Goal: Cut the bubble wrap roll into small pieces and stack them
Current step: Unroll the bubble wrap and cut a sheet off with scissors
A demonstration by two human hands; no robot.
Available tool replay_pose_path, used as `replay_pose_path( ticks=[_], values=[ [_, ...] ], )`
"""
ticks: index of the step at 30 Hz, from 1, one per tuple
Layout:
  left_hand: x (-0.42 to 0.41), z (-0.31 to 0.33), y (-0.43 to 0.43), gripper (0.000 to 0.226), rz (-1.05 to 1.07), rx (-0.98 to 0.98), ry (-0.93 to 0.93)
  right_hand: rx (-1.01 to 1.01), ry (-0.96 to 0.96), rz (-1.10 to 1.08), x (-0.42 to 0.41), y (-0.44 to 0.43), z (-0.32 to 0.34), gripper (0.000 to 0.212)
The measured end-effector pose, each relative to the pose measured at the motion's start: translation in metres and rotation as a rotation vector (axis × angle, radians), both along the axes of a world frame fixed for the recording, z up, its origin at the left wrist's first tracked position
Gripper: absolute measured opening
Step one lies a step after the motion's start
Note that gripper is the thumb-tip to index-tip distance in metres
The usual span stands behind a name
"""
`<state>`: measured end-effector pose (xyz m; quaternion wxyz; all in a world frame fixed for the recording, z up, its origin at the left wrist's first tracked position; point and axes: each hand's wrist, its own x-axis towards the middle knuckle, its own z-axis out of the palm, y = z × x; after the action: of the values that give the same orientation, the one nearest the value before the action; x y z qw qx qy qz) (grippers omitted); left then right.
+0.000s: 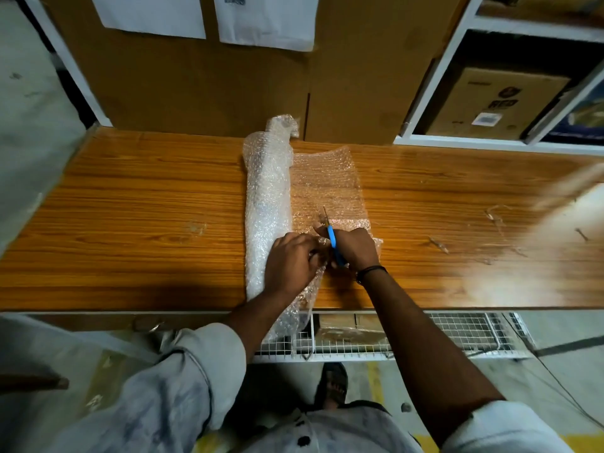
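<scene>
A clear bubble wrap roll (267, 204) lies lengthwise across the wooden table (147, 207), its near end hanging over the front edge. An unrolled sheet (327, 184) spreads flat to the right of the roll. My right hand (354, 248) grips blue-handled scissors (332, 238), whose blades point away from me into the sheet next to the roll. My left hand (291, 261) rests on the roll and pinches the wrap beside the scissors.
A big cardboard box (209, 80) stands at the table's back edge with white papers on it. White shelving with a printed carton (493, 103) is at the back right. A white wire rack (425, 335) sits below the table front. Small scraps (438, 243) lie on the right.
</scene>
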<state>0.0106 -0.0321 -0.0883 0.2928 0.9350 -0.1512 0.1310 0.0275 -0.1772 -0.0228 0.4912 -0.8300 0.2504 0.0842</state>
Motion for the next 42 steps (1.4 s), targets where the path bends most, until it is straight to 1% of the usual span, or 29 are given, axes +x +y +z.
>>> replay_pose_path(
  ticks=[2,5,7,9,11,13,16,19,21,23,24,27,30,31,33,35,37,39,42],
  values=[
    [-0.001,0.0,0.0,0.019,-0.002,-0.012,0.005,-0.036,0.001,0.027,0.008,-0.002,-0.002,0.047],
    [0.001,0.0,-0.001,0.011,0.011,-0.006,0.013,-0.129,-0.004,0.082,0.012,-0.008,-0.008,0.051],
    [0.0,0.0,-0.002,0.007,0.016,-0.01,0.009,-0.135,0.01,0.102,0.011,-0.013,-0.01,0.053],
    [0.0,-0.001,-0.004,0.005,0.053,-0.047,0.01,-0.099,0.041,0.128,0.013,-0.018,-0.012,0.051],
    [0.003,0.001,-0.008,0.008,0.115,-0.113,-0.001,-0.055,0.077,0.147,0.017,-0.022,-0.013,0.053],
    [0.018,0.011,-0.015,0.015,0.141,-0.14,0.002,-0.053,0.117,0.187,0.021,-0.024,-0.011,0.063],
    [0.054,0.026,-0.024,0.024,0.133,-0.07,0.042,-0.043,0.161,0.223,0.026,-0.029,-0.02,0.067],
    [0.084,0.028,-0.029,0.028,0.125,-0.012,0.132,0.068,0.139,0.199,0.024,-0.036,-0.018,0.071],
    [0.092,0.02,-0.03,0.024,0.122,0.033,0.16,0.177,0.145,0.199,0.021,-0.04,-0.011,0.061],
    [0.094,0.012,-0.03,0.017,0.129,0.034,0.126,0.32,0.213,0.207,0.019,-0.045,-0.005,0.045],
    [0.094,0.009,-0.03,0.013,0.139,0.022,0.103,0.379,0.251,0.226,0.019,-0.047,-0.004,0.043],
    [0.092,0.003,-0.033,0.006,0.176,0.024,0.04,0.485,0.327,0.304,0.022,-0.05,-0.009,0.047],
    [0.091,-0.005,-0.035,0.006,0.175,0.066,-0.011,0.54,0.282,0.326,0.022,-0.05,-0.011,0.059],
    [0.091,-0.007,-0.035,0.007,0.173,0.079,-0.023,0.534,0.253,0.326,0.023,-0.05,-0.01,0.06],
    [0.092,-0.011,-0.033,0.009,0.165,0.092,-0.034,0.462,0.212,0.339,0.026,-0.05,-0.008,0.053],
    [0.092,-0.013,-0.033,0.013,0.157,0.082,-0.043,0.397,0.175,0.316,0.03,-0.05,-0.007,0.056],
    [0.092,-0.014,-0.032,0.02,0.15,0.032,-0.041,0.431,0.145,0.262,0.032,-0.048,-0.007,0.053],
    [0.09,-0.015,-0.03,0.019,0.155,-0.018,-0.033,0.482,0.116,0.228,0.029,-0.044,-0.006,0.052],
    [0.092,-0.015,-0.028,0.019,0.141,-0.016,-0.042,0.454,0.122,0.217,0.022,-0.036,-0.005,0.051]
  ],
)
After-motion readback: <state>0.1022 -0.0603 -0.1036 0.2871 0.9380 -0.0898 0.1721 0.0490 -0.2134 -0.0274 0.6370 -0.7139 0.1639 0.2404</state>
